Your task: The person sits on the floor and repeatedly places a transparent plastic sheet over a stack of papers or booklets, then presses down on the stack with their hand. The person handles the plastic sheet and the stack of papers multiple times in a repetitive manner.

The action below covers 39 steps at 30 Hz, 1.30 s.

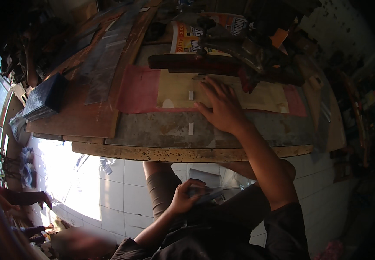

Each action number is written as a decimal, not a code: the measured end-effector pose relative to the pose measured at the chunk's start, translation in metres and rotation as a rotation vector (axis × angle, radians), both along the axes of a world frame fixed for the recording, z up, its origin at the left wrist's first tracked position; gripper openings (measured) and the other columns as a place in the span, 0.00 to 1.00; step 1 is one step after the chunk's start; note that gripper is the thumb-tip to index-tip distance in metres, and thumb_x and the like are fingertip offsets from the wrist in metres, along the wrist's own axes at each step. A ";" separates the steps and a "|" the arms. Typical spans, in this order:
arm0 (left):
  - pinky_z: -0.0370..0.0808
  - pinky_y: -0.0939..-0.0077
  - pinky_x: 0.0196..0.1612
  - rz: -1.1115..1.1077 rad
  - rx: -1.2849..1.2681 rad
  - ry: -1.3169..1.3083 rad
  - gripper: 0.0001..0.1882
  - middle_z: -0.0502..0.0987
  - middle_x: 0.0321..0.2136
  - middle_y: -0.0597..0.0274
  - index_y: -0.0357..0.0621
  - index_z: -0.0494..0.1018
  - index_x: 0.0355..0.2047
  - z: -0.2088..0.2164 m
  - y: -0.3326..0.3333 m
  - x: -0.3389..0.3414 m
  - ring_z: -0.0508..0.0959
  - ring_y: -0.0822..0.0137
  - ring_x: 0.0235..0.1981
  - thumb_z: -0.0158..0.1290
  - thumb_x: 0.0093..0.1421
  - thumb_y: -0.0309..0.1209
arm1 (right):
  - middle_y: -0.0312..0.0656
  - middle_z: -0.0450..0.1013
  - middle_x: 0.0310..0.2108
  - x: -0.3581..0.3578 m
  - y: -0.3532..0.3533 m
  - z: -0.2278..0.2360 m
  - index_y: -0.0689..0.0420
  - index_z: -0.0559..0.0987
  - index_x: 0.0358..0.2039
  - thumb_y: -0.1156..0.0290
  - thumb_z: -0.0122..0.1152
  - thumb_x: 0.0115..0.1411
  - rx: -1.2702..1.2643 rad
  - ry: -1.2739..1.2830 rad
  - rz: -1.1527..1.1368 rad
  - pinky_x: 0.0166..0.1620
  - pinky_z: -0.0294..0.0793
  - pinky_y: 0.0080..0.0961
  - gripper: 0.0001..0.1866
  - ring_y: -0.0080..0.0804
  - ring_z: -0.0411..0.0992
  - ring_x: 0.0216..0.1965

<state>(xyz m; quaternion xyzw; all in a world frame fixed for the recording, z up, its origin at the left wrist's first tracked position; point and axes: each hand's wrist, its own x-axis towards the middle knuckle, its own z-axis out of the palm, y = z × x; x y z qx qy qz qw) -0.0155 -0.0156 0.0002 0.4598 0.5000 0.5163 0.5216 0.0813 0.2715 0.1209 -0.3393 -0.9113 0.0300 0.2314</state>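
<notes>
My right hand [219,104] rests with fingers spread on a long pale yellow panel [176,89] with pink ends, on the worktable [152,128]. Just beyond my fingertips lies a dark reddish bar [187,62], part of a dark metal machine [243,47]. Two small white strips lie nearby: one white strip [191,95] on the panel, the other white strip [191,128] on the grey tabletop nearer me. Below the table edge, over my lap, my left hand [185,197] is closed around a thin, flat, bluish-grey piece [209,196]; blur hides what kind it is.
A brown board [72,112] at left carries a clear plastic strip [103,71] and a dark blue block [45,97]. Printed orange-and-white packaging [187,39] lies behind the bar. The table's thick front edge [187,153] crosses above my legs. Another person's limbs [27,198] show at lower left.
</notes>
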 end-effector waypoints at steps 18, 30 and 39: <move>0.78 0.72 0.51 0.014 0.008 0.025 0.19 0.85 0.43 0.57 0.39 0.77 0.45 -0.009 -0.004 -0.002 0.85 0.66 0.45 0.57 0.51 0.18 | 0.53 0.58 0.71 0.000 -0.004 0.003 0.59 0.68 0.68 0.50 0.57 0.69 -0.013 -0.008 -0.031 0.71 0.55 0.50 0.35 0.52 0.60 0.70; 0.79 0.72 0.50 0.033 -0.039 -0.018 0.15 0.85 0.42 0.57 0.40 0.78 0.45 -0.014 -0.004 0.002 0.85 0.66 0.45 0.63 0.56 0.23 | 0.56 0.63 0.65 -0.002 -0.008 0.005 0.62 0.70 0.65 0.52 0.59 0.67 0.011 0.018 -0.025 0.69 0.59 0.49 0.33 0.52 0.62 0.66; 0.79 0.72 0.50 0.042 -0.015 0.062 0.15 0.85 0.41 0.56 0.40 0.77 0.46 -0.004 -0.002 0.002 0.85 0.67 0.45 0.61 0.58 0.23 | 0.51 0.69 0.58 -0.001 -0.011 0.015 0.63 0.75 0.54 0.55 0.59 0.67 0.047 -0.001 -0.010 0.63 0.64 0.46 0.25 0.49 0.69 0.60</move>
